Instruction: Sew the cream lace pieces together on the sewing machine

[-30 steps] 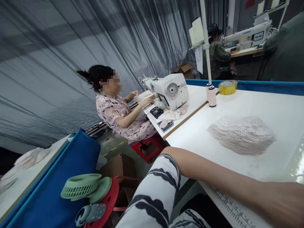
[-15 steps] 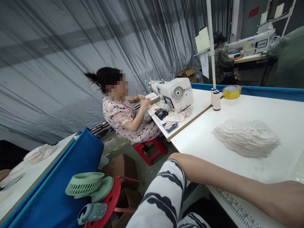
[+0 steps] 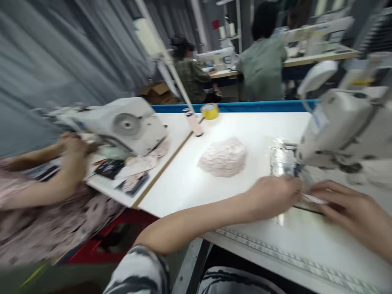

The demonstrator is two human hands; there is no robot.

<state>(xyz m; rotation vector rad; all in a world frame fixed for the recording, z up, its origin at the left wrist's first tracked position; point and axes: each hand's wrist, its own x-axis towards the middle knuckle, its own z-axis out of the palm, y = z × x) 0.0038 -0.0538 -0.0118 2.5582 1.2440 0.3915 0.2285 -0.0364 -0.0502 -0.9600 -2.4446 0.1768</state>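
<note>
My left hand [image 3: 275, 197] is closed at the near side of the sewing machine [image 3: 339, 126], its fingertips on one end of a small white fabric piece [image 3: 315, 199]. Facing it from the right, my right hand [image 3: 349, 206] pinches the other end of that piece between thumb and fingers. Both hands are just above the white table, close to the shiny metal plate [image 3: 282, 160] beside the machine. Motion blur hides the fabric's details. To the left of my hands lies a stack of pale pink lace pieces [image 3: 225, 158].
A ruler strip [image 3: 275, 249] runs along the front table edge. Behind the stack stand a pink thread cone [image 3: 194, 123] and a yellow tape roll [image 3: 210, 111]. At left, a co-worker's hands [image 3: 73, 149] are at another sewing machine [image 3: 128, 124]. Other people sit farther back.
The view has swung right and down, bringing my sewing machine and both hands into sight. Before, only my left arm and part of that hand showed at the right edge.
</note>
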